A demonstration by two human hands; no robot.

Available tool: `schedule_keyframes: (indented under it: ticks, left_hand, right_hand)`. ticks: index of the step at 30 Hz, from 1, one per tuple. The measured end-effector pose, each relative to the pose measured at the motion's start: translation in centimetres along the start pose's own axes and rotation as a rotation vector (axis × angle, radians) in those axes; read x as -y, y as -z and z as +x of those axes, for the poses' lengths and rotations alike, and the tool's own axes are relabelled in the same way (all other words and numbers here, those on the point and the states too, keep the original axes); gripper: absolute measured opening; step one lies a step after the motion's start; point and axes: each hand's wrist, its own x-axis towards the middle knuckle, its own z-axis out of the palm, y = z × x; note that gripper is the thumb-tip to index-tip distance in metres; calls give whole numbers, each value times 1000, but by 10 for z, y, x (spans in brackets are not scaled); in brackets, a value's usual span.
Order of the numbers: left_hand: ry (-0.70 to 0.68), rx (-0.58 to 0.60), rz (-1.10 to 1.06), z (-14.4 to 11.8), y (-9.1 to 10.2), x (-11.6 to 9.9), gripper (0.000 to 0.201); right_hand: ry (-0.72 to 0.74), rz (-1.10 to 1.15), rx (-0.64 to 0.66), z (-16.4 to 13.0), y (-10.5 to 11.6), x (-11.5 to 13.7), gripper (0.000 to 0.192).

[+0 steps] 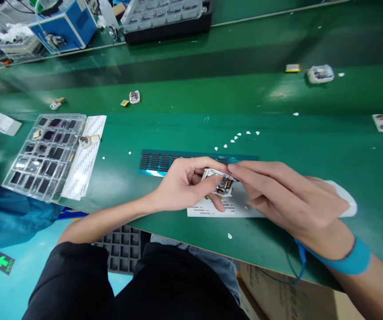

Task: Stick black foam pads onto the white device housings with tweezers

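Note:
My left hand is closed around a small white electronic device housing with an exposed circuit board inside, its thumb pressing on the open face. My right hand reaches in from the right, fingers together, their tips touching the housing's upper right corner. Whatever those fingertips may pinch is hidden. A blue wrist strap with a cord circles my right wrist. Under the hands lies a white printed sheet. Behind them a blue sheet of dark strips is partly covered by my left hand.
A clear compartment tray of dark parts stands left, beside a label sheet bearing another housing. More housings with yellow-edged batteries lie farther back. White bits dot the green table. A co-worker's blue sleeve shows left.

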Motion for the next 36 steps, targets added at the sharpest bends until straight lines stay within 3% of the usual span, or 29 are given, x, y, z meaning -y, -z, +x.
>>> schedule_keyframes:
  ticks: [6,9,14,18,24,28,30,36]
  left_hand:
    - [52,28,-30,1,2,-3,28]
    - [50,29,-28,1,2,-4,26]
    - [24,9,-34,2,2,-4,24]
    - [38,-8,-38,2,3,-3,30]
    - [28,-15,2,3,3,0,37]
    - [7,-61,15,4,2,4,28]
    - [-16,-92,51,3,0,6,23]
    - [-148,-216,370,-2,-9,6,16]
  right_hand:
    - [118,5,145,-3,10,-8,61]
    - [87,-32,126,0,7,-8,57]
    - [-60,-217,-26,9,1,-6,47]
    - [62,-144,113,8,7,-8,38]
    - [123,-72,164,1,11,-14,67]
    - [169,-71,153,4,10,-15,46]
    - [196,-68,140,4,8,-13,39]
    - [200,-143,135,3,2,1,46]
